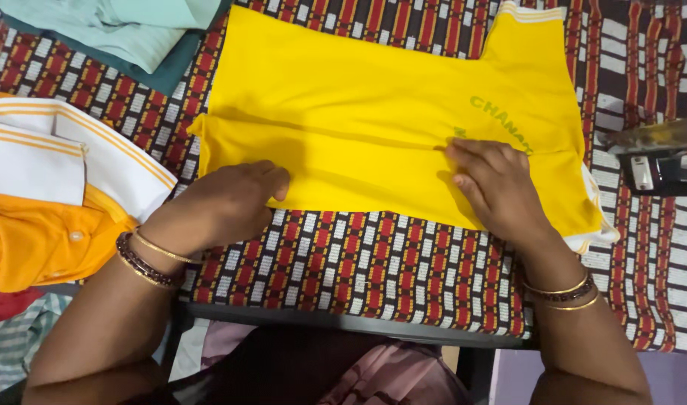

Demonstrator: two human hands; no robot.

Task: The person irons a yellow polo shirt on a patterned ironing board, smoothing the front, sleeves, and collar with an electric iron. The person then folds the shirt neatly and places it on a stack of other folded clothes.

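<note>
Yellow shirt (373,112) under both flat hands (235,196).

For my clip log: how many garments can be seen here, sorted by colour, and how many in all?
Yellow: 1, the yellow shirt under the left hand and right hand
Orange and white: 1, the orange shirt
Mint green: 1, the green garment
Total: 3
</note>
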